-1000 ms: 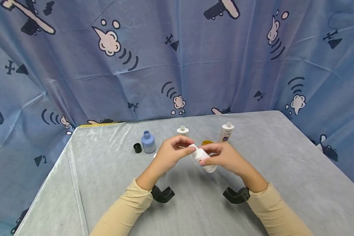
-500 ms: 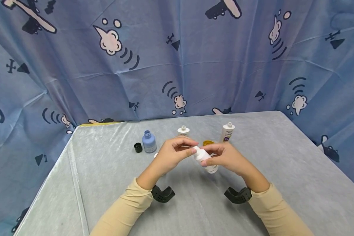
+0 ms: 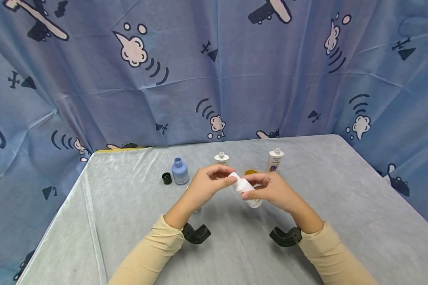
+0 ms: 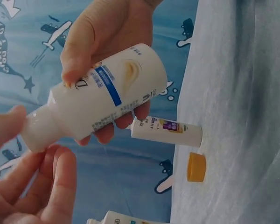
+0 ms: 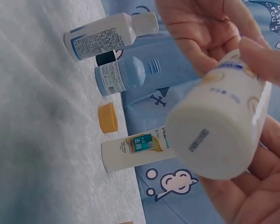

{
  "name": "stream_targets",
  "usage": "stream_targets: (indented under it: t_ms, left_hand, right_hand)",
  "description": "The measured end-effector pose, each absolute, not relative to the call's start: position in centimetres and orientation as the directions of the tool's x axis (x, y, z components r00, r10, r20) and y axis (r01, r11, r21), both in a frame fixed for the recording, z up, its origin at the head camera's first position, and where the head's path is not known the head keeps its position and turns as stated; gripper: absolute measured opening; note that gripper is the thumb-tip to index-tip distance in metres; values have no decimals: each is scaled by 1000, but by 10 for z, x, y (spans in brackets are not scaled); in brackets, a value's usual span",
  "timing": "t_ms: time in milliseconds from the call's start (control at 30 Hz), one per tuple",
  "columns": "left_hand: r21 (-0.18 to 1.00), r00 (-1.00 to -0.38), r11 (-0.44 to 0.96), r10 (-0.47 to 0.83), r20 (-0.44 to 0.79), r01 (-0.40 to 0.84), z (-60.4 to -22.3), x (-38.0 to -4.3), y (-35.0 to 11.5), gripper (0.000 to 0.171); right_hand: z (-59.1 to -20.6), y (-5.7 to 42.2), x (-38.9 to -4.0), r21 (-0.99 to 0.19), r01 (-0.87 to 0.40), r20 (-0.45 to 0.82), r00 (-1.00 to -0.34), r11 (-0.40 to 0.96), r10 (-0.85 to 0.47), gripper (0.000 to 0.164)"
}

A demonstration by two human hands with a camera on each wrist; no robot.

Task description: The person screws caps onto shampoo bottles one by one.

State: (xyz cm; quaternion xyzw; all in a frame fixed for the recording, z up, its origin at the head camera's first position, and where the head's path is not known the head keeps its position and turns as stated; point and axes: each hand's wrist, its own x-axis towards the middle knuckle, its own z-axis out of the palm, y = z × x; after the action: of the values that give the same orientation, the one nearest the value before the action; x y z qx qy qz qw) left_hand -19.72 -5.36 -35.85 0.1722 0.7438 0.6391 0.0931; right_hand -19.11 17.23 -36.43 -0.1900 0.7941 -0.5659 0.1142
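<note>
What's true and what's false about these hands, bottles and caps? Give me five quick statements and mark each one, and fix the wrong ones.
1. The right hand holds a white bottle. True.
2. The left hand grips the blue bottle. False: it pinches the white cap on the bottle in the right hand.
3. In the head view, a black cap sits just left of the blue bottle. True.
4. The blue bottle has a cap on. False: its neck is bare.
5. The purple-labelled bottle lies on its side. False: it stands upright, with no cap on.
</note>
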Motion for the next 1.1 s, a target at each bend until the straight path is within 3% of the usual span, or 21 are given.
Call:
stream_targets:
  t_ms: [167, 667, 1100]
  left_hand:
    - [988, -940, 115, 336, 61, 105, -358, -197, -52, 25]
    - [962, -918, 129, 353, 181, 239, -359, -191, -46, 21]
    - [981, -933, 46, 320, 162, 186, -364, -192, -43, 31]
  right_hand:
    - [-363, 171, -190, -936, -186, 48, -909, 299, -413, 42]
    - [-360, 179, -191, -922, -212, 41, -886, 324, -462, 44]
    - [-366, 177, -196, -949, -149, 11, -896, 277, -444, 50]
